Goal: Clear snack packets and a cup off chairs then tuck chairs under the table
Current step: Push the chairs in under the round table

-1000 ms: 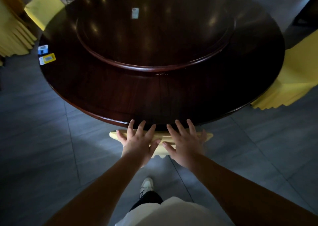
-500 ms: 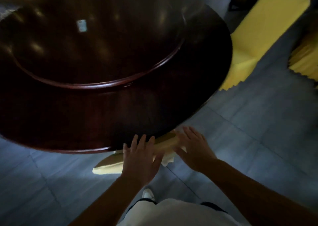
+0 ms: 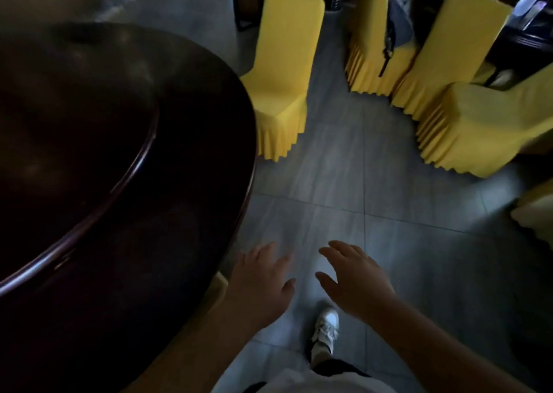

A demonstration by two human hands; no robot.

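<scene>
The dark round table fills the left of the head view. A yellow-covered chair stands at its right edge, seat partly under the tabletop. My left hand and my right hand hover over the grey floor beside the table, fingers apart, holding nothing. A sliver of the pushed-in chair's yellow cover shows just left of my left hand, under the table's rim. No packets or cup are in sight.
Three more yellow-covered chairs cluster at the upper right, with a dark bag resting among them. Dark furniture lines the back. Grey tiled floor lies between the table and those chairs. My white shoe is below my hands.
Both hands have come off the chair's back, which is now almost fully hidden under the table. My view has swung right, bringing the other chairs into sight.
</scene>
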